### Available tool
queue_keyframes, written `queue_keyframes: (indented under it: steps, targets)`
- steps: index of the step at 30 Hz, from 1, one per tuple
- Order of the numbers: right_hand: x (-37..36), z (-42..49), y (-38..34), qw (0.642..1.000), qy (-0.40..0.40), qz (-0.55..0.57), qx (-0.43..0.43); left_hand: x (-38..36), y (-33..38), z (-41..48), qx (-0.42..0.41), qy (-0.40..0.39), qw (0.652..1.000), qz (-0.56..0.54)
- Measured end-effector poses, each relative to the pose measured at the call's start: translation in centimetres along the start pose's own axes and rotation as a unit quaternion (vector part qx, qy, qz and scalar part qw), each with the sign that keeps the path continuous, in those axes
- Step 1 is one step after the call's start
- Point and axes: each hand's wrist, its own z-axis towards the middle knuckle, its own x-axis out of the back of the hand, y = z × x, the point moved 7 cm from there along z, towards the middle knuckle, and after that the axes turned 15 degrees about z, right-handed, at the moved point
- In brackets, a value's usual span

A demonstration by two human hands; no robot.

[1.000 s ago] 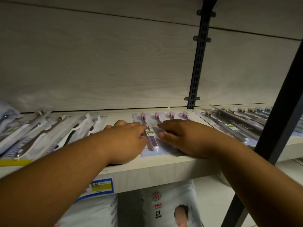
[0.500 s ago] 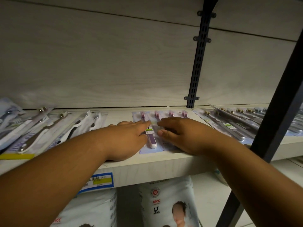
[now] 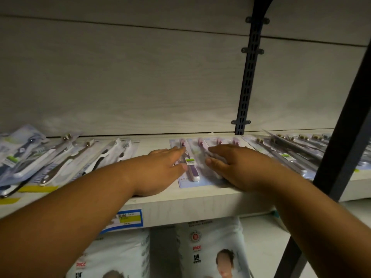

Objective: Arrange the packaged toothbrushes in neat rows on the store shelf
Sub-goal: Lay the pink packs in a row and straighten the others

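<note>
A flat pack of purple toothbrushes (image 3: pixel 193 171) lies in the middle of the pale wooden shelf (image 3: pixel 200 203), its brush heads toward the back wall. My left hand (image 3: pixel 160 169) lies flat at the pack's left edge, fingers straight and touching it. My right hand (image 3: pixel 234 167) presses flat on the pack's right half and hides that part. Grey and white toothbrush packs (image 3: pixel 60 163) fan out untidily on the left. Dark-handled packs (image 3: pixel 291 151) overlap in a row on the right.
A dark slotted upright (image 3: pixel 248 81) runs up the back panel. A dark slanted post (image 3: pixel 341 157) crosses the right side in front of the shelf. A blue and yellow price label (image 3: pixel 128 219) sits on the shelf's front edge. White printed bags (image 3: pixel 210 249) stand below.
Both hands have slid a little further back along the purple pack, and my right fingers now lie flatter on it. The view has tilted up slightly.
</note>
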Motion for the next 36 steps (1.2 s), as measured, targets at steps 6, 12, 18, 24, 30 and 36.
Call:
queue_keyframes:
  steps: [6, 12, 18, 24, 30, 36]
  targets:
    - [0.4, 0.1, -0.6, 0.999, 0.038, -0.006, 0.036, 4.5, -2.1, -3.5, 0.048, 0.173, 0.976, -0.123]
    - [0.9, 0.0, -7.4, 0.942, 0.022, 0.261, 0.21, 9.3, -8.6, -9.1, 0.008, 0.317, 0.903, -0.288]
    - [-0.8, 0.9, -16.7, 0.898, -0.009, 0.304, 0.317, 10.9, -16.2, -19.4, 0.081, 0.385, 0.876, -0.28]
    - [-4.8, 1.0, -25.8, 0.868, -0.05, 0.341, 0.358, 10.7, -22.0, -28.9, 0.112, 0.404, 0.867, -0.27]
    - [-9.1, 1.4, -36.3, 0.841, -0.061, 0.378, 0.382, 10.2, -30.3, -36.1, 0.133, 0.392, 0.873, -0.257]
    - [-14.2, 2.3, -41.7, 0.863, -0.043, 0.375, 0.335, 9.8, -37.4, -38.3, 0.112, 0.366, 0.883, -0.271]
